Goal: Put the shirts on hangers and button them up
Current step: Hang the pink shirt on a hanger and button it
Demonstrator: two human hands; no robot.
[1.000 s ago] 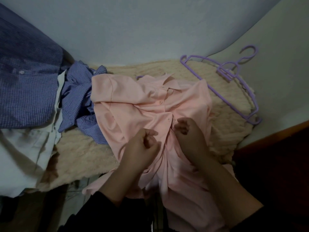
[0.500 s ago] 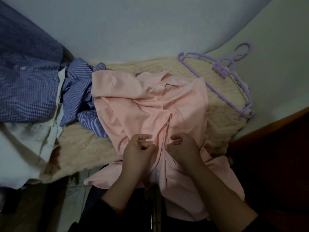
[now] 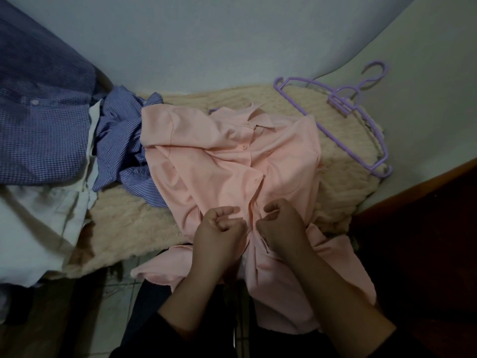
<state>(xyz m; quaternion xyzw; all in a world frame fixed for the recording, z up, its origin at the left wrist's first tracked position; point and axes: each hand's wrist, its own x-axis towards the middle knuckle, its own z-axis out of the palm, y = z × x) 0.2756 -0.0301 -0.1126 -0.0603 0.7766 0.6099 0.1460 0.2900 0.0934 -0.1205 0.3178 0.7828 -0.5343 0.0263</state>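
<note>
Head view: curled fingers of both hands pinch the front placket of the pink shirt, which lies rumpled on a cream blanket, its upper buttons fastened. Left hand and right hand sit close together, knuckles up.

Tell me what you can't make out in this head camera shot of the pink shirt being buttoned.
- Button being worked: hidden in the head view behind the curled fingers of the left hand and right hand on the pink button-up shirt.
- Hanger inside that shirt: only a purple tip shows at the collar; fabric covers the rest.
- Blue checked shirt and white garment: cut off by the left edge.
- Blue striped shirt: crumpled, partly under the pink one.
</note>
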